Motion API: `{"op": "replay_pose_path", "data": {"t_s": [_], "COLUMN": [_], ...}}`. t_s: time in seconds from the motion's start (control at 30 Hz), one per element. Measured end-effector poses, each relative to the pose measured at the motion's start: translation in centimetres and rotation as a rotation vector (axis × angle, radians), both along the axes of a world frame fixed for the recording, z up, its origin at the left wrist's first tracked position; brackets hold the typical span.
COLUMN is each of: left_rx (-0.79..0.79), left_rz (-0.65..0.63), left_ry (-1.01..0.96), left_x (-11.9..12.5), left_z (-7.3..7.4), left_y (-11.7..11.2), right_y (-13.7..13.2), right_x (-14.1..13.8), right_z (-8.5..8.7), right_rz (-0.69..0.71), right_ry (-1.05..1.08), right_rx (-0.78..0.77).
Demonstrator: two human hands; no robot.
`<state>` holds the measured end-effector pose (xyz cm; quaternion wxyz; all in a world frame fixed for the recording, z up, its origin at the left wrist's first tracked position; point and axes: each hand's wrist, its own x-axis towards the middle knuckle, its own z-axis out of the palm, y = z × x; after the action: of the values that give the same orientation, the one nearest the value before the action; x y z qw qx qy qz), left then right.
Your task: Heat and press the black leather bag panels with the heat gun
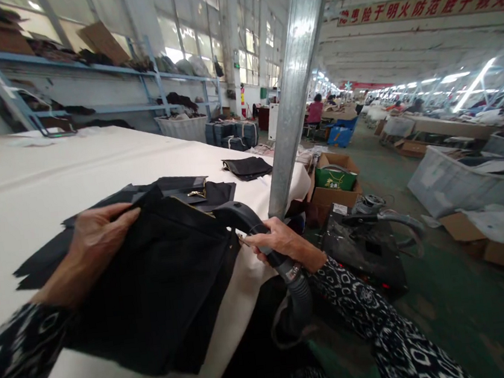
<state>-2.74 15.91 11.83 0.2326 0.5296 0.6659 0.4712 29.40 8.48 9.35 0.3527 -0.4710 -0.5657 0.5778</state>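
Note:
In my left hand [105, 239] I pinch the upper edge of a black fabric piece [154, 291], between thumb and fingers. It hangs over the near edge of the white table and has a thin gold zipper line along its top. My right hand [286, 246] is closed around a dark vacuum hose [244, 219], whose curved nozzle end touches the fabric's right corner. A small shiny bit shows at the right fingertips, too small to name. Behind the held piece, a stack of black fabric pieces [220, 194] with a gold zipper end lies on the table.
Farther along the white table [156, 148] lies another black fabric pile [249, 167]. A metal post [289, 94] rises at its right edge. On the floor stand a cardboard box with a green bag [335, 178], a dusty black machine [363, 249] and a large white bin [473, 179].

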Motion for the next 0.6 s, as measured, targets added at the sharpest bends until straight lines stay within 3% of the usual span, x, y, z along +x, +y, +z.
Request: {"op": "replay_pose_path", "data": {"t_s": [0.07, 0.13, 0.2, 0.23, 0.27, 0.33, 0.43, 0.53, 0.6], "left_rx": [0.301, 0.495, 0.537, 0.531, 0.52, 0.495, 0.427, 0.33, 0.328], "left_rz": [0.026, 0.063, 0.064, 0.025, -0.059, -0.315, -0.617, -0.729, -0.757], "left_ry": [0.384, 0.678, 0.886, 0.975, 1.056, 1.184, 1.291, 1.31, 1.279], "left_x": [0.1, 0.5, 1.0, 1.2, 1.4, 2.1, 3.7, 5.4, 5.8], "left_z": [2.8, 5.0, 5.7, 5.3, 4.4, 1.1, -6.2, -12.7, -15.0], "left_y": [-0.2, -0.7, -1.3, -1.5, -1.6, -2.0, -3.6, -6.7, -8.8], "right_y": [-0.6, -1.1, -1.5, -1.6, -1.7, -2.0, -2.5, -3.4, -4.1], "right_x": [0.6, 1.2, 1.7, 2.0, 2.3, 2.8, 3.5, 4.0, 4.1], "right_z": [0.5, 0.8, 0.8, 0.7, 0.5, -0.1, -1.1, -2.0, -2.5], "right_rz": [-0.032, -0.063, -0.083, -0.081, -0.074, -0.042, -0.011, 0.018, 0.039], "right_ry": [0.0, -0.008, -0.002, 0.0, -0.001, -0.011, -0.027, -0.042, -0.051], "right_rx": [0.003, 0.005, 0.015, 0.022, 0.03, 0.038, 0.041, 0.023, -0.007]}}
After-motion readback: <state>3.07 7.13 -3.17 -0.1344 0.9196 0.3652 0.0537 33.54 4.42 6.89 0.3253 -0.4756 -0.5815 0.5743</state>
